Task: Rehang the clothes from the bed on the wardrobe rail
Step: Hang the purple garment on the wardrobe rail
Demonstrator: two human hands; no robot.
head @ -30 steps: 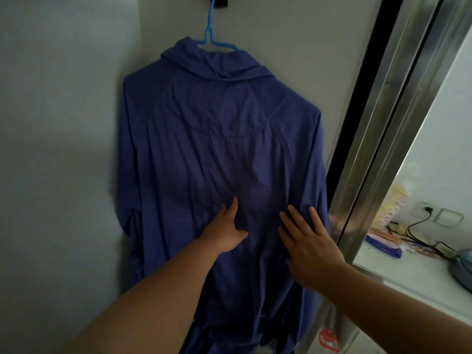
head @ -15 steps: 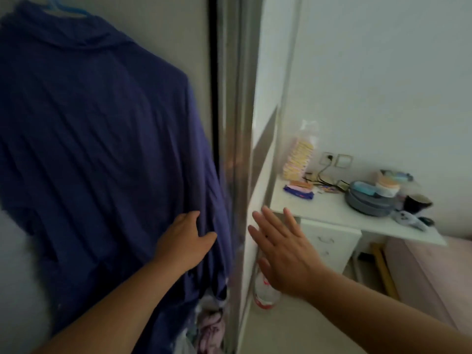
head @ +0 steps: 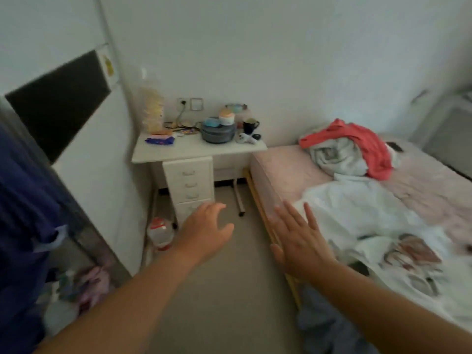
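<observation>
A pink bed [head: 281, 169] fills the right side. On it lie a red garment [head: 367, 141] over a grey one [head: 337, 157], a white garment [head: 357, 208], and a patterned white piece [head: 408, 254] nearer me. The hung blue shirt [head: 23, 213] shows at the left edge, in the wardrobe. My left hand [head: 204, 231] hovers over the floor with loosely spread fingers, holding nothing. My right hand [head: 298, 236] is flat with straight fingers, above the bed's near edge, empty. The wardrobe rail is out of view.
A white desk [head: 178, 149] with drawers stands against the far wall, cluttered with bowls, a mug and packets. A red-capped plastic bottle [head: 161, 233] sits on the floor by the wardrobe's sliding door [head: 84, 162]. Clothes lie heaped in the wardrobe bottom [head: 86, 284]. A blue-grey fabric [head: 329, 325] lies on the floor.
The view has swung right from the hung blue shirt to the bed. Both hands have left the shirt and now reach out empty over the floor and bed edge.
</observation>
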